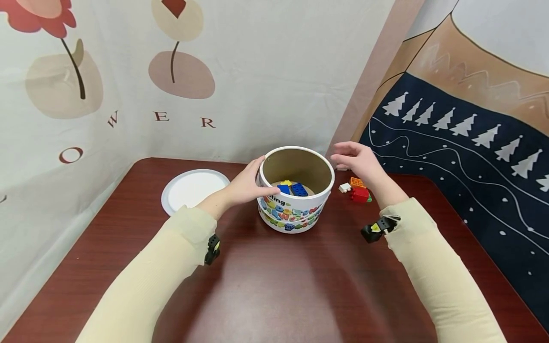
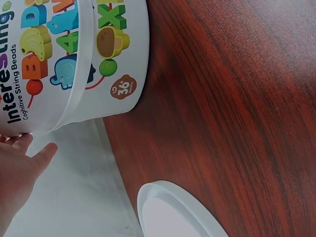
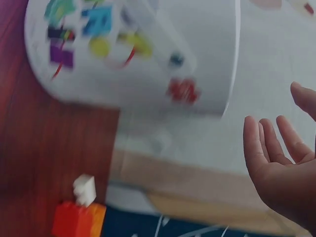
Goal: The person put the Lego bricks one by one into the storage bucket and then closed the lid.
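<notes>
A round white tub (image 1: 296, 212) with colourful printed letters and beads stands upright on the table, its top uncovered. Several blocks lie inside, among them a dark blue block (image 1: 299, 189) and a yellow block (image 1: 286, 182). My left hand (image 1: 244, 183) holds the tub's left side, thumb toward the front below the rim and fingers spread toward the back. In the left wrist view, that hand (image 2: 19, 168) shows only partly. Just right of the tub's rim, my right hand (image 1: 358, 159) is raised with loosely bent fingers and nothing in it; the right wrist view shows the palm (image 3: 281, 173).
A round white lid (image 1: 195, 188) lies left of the tub. To the right are a white block (image 1: 344, 187), an orange block (image 1: 357, 182), a red block (image 1: 359, 194) and a bit of green. A printed cloth (image 1: 274, 85) hangs behind the table's back edge.
</notes>
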Available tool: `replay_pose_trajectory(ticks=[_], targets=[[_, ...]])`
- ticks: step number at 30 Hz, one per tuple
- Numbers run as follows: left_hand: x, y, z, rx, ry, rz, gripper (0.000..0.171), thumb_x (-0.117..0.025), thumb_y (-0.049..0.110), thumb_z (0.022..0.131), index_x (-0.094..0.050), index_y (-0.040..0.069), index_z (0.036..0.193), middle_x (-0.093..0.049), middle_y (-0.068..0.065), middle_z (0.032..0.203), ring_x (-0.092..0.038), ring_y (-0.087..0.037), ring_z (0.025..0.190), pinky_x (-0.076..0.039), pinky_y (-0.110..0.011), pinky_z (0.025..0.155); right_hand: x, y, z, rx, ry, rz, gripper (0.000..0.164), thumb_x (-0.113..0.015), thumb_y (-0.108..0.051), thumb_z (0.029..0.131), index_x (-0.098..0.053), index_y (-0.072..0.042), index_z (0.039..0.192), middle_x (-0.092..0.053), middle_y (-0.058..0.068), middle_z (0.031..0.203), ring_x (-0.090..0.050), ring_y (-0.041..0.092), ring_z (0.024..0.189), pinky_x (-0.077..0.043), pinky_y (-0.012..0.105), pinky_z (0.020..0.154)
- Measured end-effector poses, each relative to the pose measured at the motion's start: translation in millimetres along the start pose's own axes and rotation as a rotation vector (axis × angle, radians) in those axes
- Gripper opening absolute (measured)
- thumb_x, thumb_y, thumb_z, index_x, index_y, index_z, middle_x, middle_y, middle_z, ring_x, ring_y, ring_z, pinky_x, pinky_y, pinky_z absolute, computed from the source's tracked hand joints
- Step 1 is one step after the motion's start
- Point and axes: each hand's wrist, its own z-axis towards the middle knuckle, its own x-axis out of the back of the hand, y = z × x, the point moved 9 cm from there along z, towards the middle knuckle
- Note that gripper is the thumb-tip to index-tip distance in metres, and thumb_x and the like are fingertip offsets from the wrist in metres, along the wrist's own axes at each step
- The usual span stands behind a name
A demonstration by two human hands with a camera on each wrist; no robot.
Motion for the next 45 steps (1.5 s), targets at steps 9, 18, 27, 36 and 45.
replay_pose_trajectory(ticks=[9, 18, 27, 36, 45], targets=[[0.7, 1.1, -0.9, 0.004, -0.003, -0.003, 0.099, -0.076, 0.036, 0.076, -0.014, 0.011, 0.150, -0.024, -0.014, 0.151, -0.036, -0.029, 0.132, -0.035, -0.048, 0.108, 41, 70, 0, -0.113, 0.120, 0.025, 0.057, -0.057, -0.028, 0.093, -0.038, -0.003, 0.141, -0.049, 0.013, 0.128, -0.055, -0.002, 0.090, -0.047, 0.026, 0.095], [0.3, 2.7, 0.6, -0.026, -0.005, -0.017, 0.097, -0.075, 0.035, 0.077, -0.016, 0.011, 0.149, -0.027, -0.015, 0.148, -0.037, -0.032, 0.132, -0.037, -0.049, 0.106, 46, 131, -3, -0.236, 0.096, 0.009, 0.062, -0.053, -0.025, 0.095, -0.027, 0.000, 0.145, -0.032, 0.026, 0.147, -0.041, 0.037, 0.126, -0.036, 0.045, 0.106], [-1.5, 0.6, 0.4, -0.026, 0.005, -0.024, 0.097, -0.076, 0.033, 0.076, -0.017, 0.011, 0.149, -0.028, -0.014, 0.148, -0.037, -0.032, 0.132, -0.037, -0.049, 0.106, 36, 162, -1, -0.282, 0.028, -0.072, 0.061, -0.053, -0.015, 0.094, -0.025, 0.005, 0.145, -0.027, 0.028, 0.148, -0.034, 0.039, 0.126, -0.035, 0.049, 0.108], [-2.5, -2.6, 2.4, -0.016, 0.012, -0.008, 0.097, -0.075, 0.036, 0.076, -0.016, 0.012, 0.149, -0.028, -0.013, 0.149, -0.038, -0.028, 0.131, -0.038, -0.048, 0.106, 30, 175, 2, -0.333, -0.023, -0.133, 0.062, -0.054, -0.013, 0.093, -0.024, 0.004, 0.145, -0.027, 0.028, 0.148, -0.037, 0.037, 0.120, -0.041, 0.043, 0.102], [-0.7, -1.4, 3.0, -0.023, 0.009, -0.006, 0.097, -0.075, 0.034, 0.077, -0.016, 0.011, 0.149, -0.027, -0.014, 0.149, -0.037, -0.030, 0.132, -0.037, -0.048, 0.107, 25, 175, 1, -0.329, 0.002, -0.218, 0.055, -0.059, -0.008, 0.089, -0.037, 0.008, 0.137, -0.041, 0.032, 0.135, -0.045, 0.036, 0.108, -0.049, 0.024, 0.079]])
